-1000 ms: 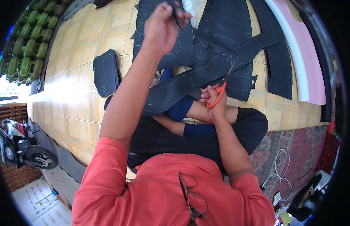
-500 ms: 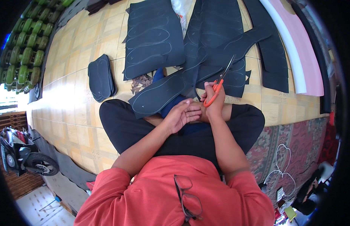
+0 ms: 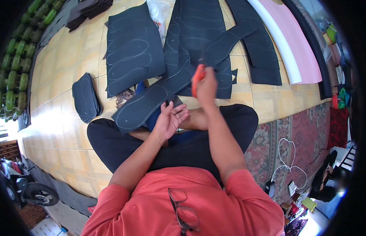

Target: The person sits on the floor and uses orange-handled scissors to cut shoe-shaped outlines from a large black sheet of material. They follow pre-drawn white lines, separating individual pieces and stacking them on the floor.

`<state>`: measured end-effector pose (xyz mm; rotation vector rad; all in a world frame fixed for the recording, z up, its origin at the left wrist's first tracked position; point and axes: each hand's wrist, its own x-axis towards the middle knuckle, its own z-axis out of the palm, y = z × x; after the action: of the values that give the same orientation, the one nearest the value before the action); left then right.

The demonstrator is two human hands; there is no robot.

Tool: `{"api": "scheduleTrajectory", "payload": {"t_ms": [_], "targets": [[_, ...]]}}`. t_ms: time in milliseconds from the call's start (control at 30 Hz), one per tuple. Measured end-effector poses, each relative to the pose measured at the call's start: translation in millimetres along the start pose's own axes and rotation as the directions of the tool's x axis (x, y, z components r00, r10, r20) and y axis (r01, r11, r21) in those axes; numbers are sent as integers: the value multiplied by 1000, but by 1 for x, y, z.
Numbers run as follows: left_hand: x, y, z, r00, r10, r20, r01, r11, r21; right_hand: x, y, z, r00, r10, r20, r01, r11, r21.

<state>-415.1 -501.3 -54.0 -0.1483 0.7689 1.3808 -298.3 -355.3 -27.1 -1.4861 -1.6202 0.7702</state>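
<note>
My right hand (image 3: 207, 87) is closed round a pair of orange-handled scissors (image 3: 198, 76); their blades are blurred over the black sheets. Palm up, my left hand (image 3: 169, 121) has its fingers spread, with its thumb by the edge of a long black sheet strip (image 3: 141, 108). Pale sole-shaped outlines mark that strip, which lies partly over my leg. Beyond it are a wide black sheet (image 3: 134, 51) and another outlined black sheet (image 3: 200, 25), both drawn with similar shapes. A small stack of cut black sole shapes (image 3: 85, 98) sits on the floor at the left.
White and pink rolled material (image 3: 295, 43) lies at the right, beside a patterned rug (image 3: 269, 153). A white cable (image 3: 287, 167) crosses the rug. Dark folded sheets (image 3: 86, 13) rest at the far left. A motorcycle (image 3: 29, 190) stands at the lower left.
My right hand has moved up and away with the scissors, farther from my left hand. The left hand's fingers have spread beside the strip. The whole view has shifted.
</note>
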Motion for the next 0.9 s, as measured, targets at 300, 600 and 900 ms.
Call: {"api": "scheduleTrajectory", "payload": {"t_ms": [300,600,900], "targets": [[35,13,4,967,223,-125,-215,974,74,16,7,-242,923,213,-320,-176,974,143],[33,46,26,797,589,-134,-521,782,341,-26,-2,-228,945,-137,-296,-135,662,-737],[-46,136,33,726,684,71,-655,656,375,-141,-93,-69,405,241,882,-782,592,197]]}}
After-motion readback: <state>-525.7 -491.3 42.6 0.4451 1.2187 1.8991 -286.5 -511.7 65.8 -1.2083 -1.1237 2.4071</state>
